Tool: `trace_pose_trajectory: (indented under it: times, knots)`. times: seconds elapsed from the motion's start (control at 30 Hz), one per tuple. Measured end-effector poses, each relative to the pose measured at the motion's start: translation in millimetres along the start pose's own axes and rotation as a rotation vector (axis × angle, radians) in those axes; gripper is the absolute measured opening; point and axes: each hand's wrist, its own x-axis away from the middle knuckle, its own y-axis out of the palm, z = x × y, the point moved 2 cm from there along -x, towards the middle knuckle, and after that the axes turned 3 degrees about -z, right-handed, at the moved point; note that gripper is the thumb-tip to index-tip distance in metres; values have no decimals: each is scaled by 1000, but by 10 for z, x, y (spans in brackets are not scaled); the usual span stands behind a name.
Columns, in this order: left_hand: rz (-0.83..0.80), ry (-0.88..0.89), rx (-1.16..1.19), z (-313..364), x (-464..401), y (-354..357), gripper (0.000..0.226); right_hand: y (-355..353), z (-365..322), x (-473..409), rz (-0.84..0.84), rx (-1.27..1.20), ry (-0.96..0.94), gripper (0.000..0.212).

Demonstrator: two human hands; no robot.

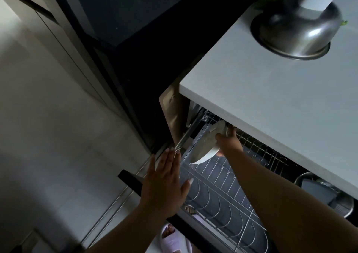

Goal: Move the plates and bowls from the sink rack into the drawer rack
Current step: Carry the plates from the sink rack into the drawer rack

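Observation:
The wire drawer rack [222,183] is pulled out under the white countertop, its plate slots running toward me. My right hand [228,138] grips the upper rim of a white plate [205,148], which stands on edge, tilted, at the rack's far left end just under the counter edge. My left hand [166,183] hovers flat, fingers straight, over the drawer's left rail and holds nothing. Whether the plate's bottom rests in a slot I cannot tell.
The white countertop [271,90] overhangs the drawer's back. On it sits an upturned steel bowl [294,33]. A steel pot [327,194] lies in the drawer's right part. The drawer's dark front edge [129,179] and my slippered foot [172,239] are below.

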Motion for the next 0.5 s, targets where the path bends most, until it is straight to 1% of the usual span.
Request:
trace_pose_trajectory:
  times: [0.13,0.23,0.33,0.43,0.5]
  knots:
    - [-9,12,10,8,1,-2,77,-4,22,-42,12,-59,34,66]
    - [-24,4,28,13,2,-6,80,-4,-19,-92,31,1,46,59]
    - [-43,-1,48,17,5,-55,84,54,-115,-171,18,87,28,43]
    - [-54,0,52,14,3,-60,86,108,-221,-250,-11,104,62,25]
    - [-62,-18,59,14,9,-57,82,136,-261,-324,-33,101,80,28]
